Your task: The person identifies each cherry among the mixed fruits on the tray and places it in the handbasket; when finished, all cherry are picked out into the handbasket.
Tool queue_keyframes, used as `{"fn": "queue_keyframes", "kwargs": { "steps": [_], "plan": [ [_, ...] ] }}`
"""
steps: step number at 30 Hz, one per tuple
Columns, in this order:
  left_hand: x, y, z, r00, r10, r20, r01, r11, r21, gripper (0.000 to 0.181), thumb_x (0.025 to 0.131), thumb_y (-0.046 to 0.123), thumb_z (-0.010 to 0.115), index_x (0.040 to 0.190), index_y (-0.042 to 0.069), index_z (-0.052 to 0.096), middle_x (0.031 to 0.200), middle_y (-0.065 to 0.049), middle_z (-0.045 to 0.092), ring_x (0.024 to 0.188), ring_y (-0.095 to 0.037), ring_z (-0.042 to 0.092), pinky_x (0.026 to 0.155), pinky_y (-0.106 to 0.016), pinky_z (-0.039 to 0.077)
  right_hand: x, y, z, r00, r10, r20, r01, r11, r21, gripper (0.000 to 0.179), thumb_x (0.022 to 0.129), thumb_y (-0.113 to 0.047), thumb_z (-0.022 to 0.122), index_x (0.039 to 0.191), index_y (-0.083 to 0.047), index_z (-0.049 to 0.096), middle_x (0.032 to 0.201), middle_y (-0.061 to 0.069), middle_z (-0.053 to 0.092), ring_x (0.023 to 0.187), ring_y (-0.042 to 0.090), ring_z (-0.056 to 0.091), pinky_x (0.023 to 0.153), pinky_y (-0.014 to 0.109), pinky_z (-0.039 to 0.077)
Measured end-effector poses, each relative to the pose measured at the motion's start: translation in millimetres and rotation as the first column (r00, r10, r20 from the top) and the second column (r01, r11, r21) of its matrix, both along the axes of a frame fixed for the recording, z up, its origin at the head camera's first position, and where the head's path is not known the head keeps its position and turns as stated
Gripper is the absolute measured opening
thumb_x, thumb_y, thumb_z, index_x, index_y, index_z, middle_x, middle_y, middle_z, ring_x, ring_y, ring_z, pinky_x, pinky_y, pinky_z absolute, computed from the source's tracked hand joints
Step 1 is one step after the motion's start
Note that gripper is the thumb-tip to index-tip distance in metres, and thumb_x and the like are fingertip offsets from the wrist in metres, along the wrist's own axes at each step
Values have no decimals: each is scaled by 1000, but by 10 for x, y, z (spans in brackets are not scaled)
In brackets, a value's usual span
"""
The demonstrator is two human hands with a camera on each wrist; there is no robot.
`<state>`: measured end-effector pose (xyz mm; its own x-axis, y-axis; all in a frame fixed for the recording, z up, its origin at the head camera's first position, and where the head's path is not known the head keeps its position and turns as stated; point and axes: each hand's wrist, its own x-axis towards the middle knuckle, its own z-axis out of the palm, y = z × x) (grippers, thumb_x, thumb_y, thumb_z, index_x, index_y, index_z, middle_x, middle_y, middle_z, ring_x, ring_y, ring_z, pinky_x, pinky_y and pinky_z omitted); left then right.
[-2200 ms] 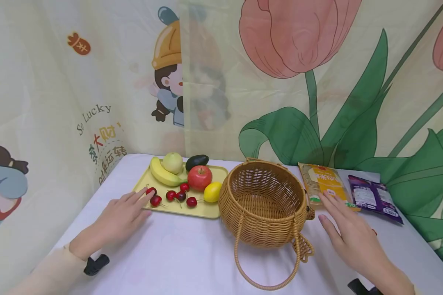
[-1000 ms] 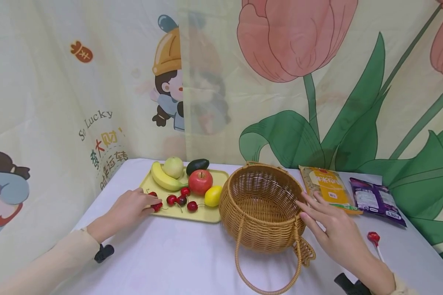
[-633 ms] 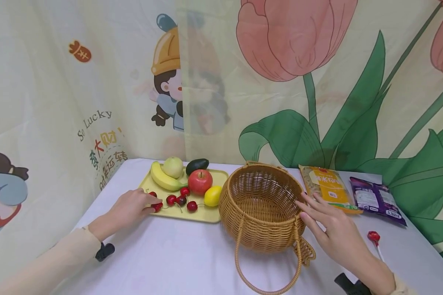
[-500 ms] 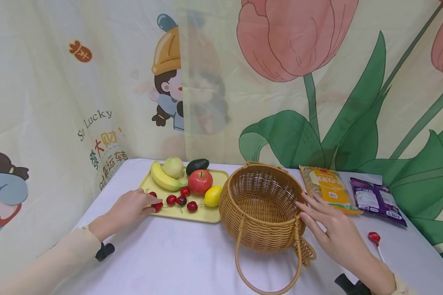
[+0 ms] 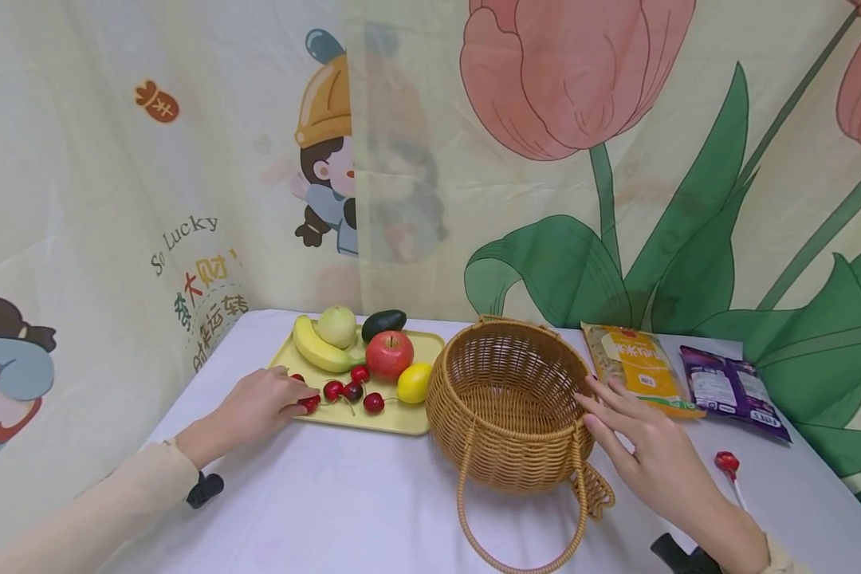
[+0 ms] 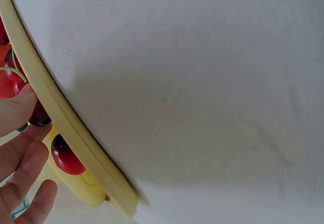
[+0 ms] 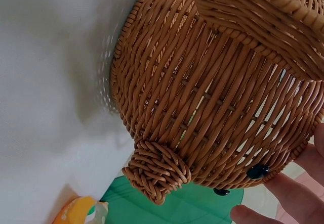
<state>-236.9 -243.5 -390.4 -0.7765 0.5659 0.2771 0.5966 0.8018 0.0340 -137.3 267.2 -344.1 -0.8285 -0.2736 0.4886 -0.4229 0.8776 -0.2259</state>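
Note:
At the tray's near left corner, my left hand pinches a red cherry between thumb and finger; the left wrist view shows the dark end of this cherry. Other cherries lie with their stems on the yellow tray, one partly behind my fingers. My right hand rests its fairly straight fingers on the right rim of a round wicker basket. Woven trim and black bead eyes show on the basket in the right wrist view.
The tray also bears a banana, a pale green round fruit, a dark avocado-like fruit, an apple and a lemon. To the right lie a yellow bag, a purple packet and a red lollipop.
My left hand has come down onto a cherry and just shifted it slightly right. The right hand has moved left from near the yellow bag onto the basket's rim, uncovering the lollipop.

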Motion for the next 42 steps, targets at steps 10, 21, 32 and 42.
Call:
{"fn": "queue_keyframes", "kwargs": {
  "steps": [10,21,32,42],
  "plan": [
    [43,-8,141,999,8,52,-8,1000,-4,24,83,13,83,107,16,82,93,5,80,74,-9,51,62,-24,38,-4,2,-9,1000,7,-22,-7,1000,8,34,100,-26,67,132,-15,71,146,11,62,130,48,58,97,67,49],
    [49,68,758,995,-33,93,30,999,29,31,83,16,85,113,18,81,79,13,71,68,-6,44,57,-21,37,10,11,-11,999,15,-28,-15,1000,2,36,101,-27,66,134,-15,70,146,12,61,129,49,59,96,68,49],
    [-244,667,1373,954,-202,223,198,979,43,33,89,18,81,121,16,78,97,6,80,78,-8,63,66,-23,52,-2,5,-33,998,24,-55,-23,1000,7,33,101,-25,66,132,-14,71,145,10,62,130,46,59,97,66,50],
    [-485,1578,1747,843,-413,343,431,902,26,31,94,19,75,125,15,76,112,3,80,87,-9,73,77,-25,56,-6,0,-29,999,31,-43,-32,999,-3,32,102,-24,65,131,-13,71,145,13,62,128,47,60,97,66,50]
  ]
}}
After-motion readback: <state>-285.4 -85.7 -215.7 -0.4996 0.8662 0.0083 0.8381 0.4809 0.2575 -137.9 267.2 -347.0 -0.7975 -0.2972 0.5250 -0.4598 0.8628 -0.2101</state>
